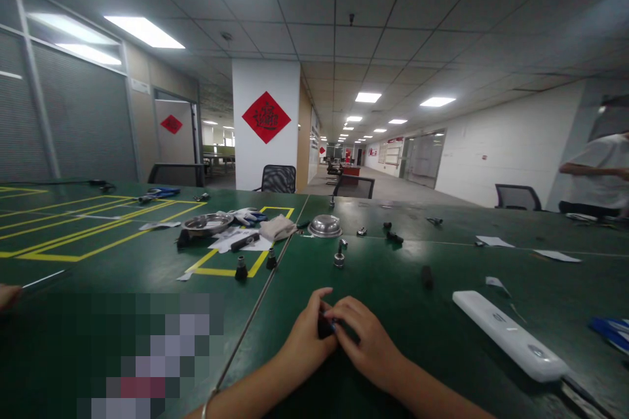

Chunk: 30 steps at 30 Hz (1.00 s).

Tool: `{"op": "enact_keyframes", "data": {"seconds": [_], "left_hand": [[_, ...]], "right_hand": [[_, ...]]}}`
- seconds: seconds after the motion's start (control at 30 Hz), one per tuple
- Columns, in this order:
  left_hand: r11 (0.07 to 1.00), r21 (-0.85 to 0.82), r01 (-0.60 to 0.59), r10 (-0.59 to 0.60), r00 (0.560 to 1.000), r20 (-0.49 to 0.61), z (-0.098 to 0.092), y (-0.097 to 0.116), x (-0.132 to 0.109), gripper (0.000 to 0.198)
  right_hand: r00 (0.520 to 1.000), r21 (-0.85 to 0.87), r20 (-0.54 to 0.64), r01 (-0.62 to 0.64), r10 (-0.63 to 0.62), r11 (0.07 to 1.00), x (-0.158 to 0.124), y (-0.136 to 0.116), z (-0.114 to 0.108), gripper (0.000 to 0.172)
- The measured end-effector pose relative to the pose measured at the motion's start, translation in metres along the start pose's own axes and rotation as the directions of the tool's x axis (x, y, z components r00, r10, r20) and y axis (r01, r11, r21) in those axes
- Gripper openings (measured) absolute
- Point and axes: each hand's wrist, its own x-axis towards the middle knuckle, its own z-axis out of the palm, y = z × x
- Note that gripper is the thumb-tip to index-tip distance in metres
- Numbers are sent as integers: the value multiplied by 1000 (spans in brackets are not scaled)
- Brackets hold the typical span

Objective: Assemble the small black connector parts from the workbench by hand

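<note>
Close together above the green table (275,380), my left hand (312,327) and my right hand (366,340) meet over a small dark piece (325,325). My left fingers are curled around it, while the right fingertips pinch at its upper end. Its kind is mostly hidden by the fingers. Just beyond my hands stands a small metal fitting (339,257). Two dark cone-shaped parts with metal tops, one (240,269) and another (271,259), stand to the left of it. A round shiny metal lid or bowl (325,226) lies farther back.
At right lies a long white power strip-like device (506,330). A metal dish (207,224), a cloth (278,228) and papers lie beyond, by yellow tape. Another person's hand (7,296) holds a thin rod at left; a person (602,170) stands far right. A patch at lower left is pixelated.
</note>
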Motion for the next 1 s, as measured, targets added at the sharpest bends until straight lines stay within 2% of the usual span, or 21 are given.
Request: {"op": "enact_keyframes", "data": {"seconds": [0.27,0.5,0.8,1.0], "left_hand": [[998,64,-11,10,1000,14,0,0,1,58],[1000,17,-9,8,999,31,-1,1,1,55],[999,-41,-12,15,998,61,-3,4,-1,64],[998,-57,-22,25,998,59,-3,3,-1,66]], "right_hand": [[997,-109,-77,-38,30,993,3,0,0,20],[998,-32,-63,28,-30,999,2,1,0,29],[999,32,-15,50,-50,998,-1,-1,-1,39],[1000,4,-21,23,-23,1000,1,0,0,33]]}}
